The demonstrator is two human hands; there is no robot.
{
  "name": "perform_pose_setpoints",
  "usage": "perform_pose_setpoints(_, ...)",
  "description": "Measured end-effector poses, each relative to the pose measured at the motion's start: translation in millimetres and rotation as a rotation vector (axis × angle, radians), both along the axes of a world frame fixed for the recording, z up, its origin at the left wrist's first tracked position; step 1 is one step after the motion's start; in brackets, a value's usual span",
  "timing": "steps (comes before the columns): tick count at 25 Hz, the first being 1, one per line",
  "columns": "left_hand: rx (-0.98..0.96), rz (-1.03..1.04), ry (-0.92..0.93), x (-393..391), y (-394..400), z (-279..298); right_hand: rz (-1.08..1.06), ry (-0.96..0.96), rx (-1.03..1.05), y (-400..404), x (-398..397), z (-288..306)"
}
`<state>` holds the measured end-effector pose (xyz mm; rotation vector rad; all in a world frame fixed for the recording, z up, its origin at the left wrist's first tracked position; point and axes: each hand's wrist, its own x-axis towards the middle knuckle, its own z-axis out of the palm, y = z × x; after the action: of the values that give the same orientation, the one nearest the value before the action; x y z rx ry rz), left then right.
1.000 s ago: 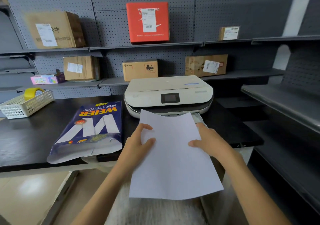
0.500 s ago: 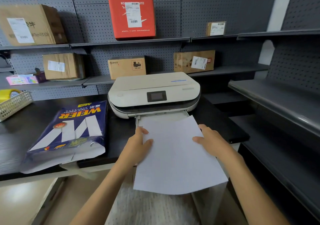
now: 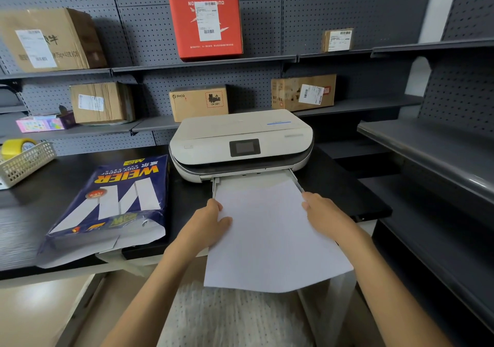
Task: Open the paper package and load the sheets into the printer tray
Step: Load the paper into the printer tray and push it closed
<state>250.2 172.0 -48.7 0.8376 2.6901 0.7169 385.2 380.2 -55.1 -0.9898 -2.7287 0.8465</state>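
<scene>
1. Here, the left hand (image 3: 205,222) gripped the left edge of the sheets (image 3: 270,237), its fingers (image 3: 213,205) curled closed along that edge with the thumb lying on top of the paper.
2. The right hand (image 3: 324,214) held the opposite edge, thumb on the paper's face; whether the other fingers wrapped underneath could not be told.
3. The sheets sat tilted between the two hands, their far edge just beyond the fingertips and over the pulled-out printer tray (image 3: 252,182). Their near edge hung toward the person, past the front of the tabletop (image 3: 66,175).
4. Just ahead of both hands stood the white printer (image 3: 240,139), the tray projecting from its front toward the fingers.
5. To the left of the left hand, near but apart from it, lay the blue paper package (image 3: 115,202). Its torn end faced the person and overhung the tabletop's edge.
6. Far left of the hands, a white mesh basket (image 3: 25,163) held a yellow tape roll (image 3: 16,146).
7. Beyond the printer, well past the fingers, shelves carried cardboard boxes and a red box (image 3: 205,24).
</scene>
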Motion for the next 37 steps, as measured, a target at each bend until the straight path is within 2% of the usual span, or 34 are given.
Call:
perform_pose_setpoints(20,0.017,0.003,0.003,-22,20,-3,-0.043,-0.066,-0.021,25,-24,7)
perform_pose_setpoints(37,-0.022,0.004,0.150,-68,43,-15,-0.023,-0.060,0.079,52,-67,2)
